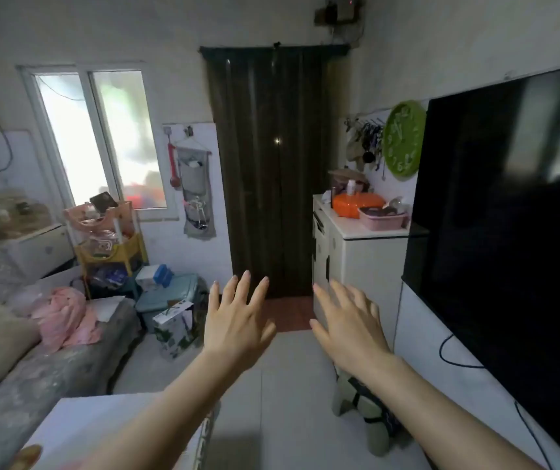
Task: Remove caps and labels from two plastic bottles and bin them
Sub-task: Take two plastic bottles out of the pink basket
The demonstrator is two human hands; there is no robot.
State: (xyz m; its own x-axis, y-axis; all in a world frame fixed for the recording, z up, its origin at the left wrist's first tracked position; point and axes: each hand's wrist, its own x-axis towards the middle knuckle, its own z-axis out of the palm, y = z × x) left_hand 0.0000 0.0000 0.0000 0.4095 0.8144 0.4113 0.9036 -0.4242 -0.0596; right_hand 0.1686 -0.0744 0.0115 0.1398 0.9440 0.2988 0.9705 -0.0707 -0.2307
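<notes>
My left hand [236,320] and my right hand [346,329] are stretched out in front of me at chest height, palms down, fingers spread, holding nothing. They hang in the air over the tiled floor, side by side and apart. No plastic bottle, cap, label or bin shows in this view.
A white table corner [78,422] lies at the bottom left. A bed [44,368] with pink cloth runs along the left. A large black TV [509,232] fills the right wall above a white cabinet [356,259]. Ahead hangs a dark door curtain [272,164]. Slippers [370,412] sit on the floor.
</notes>
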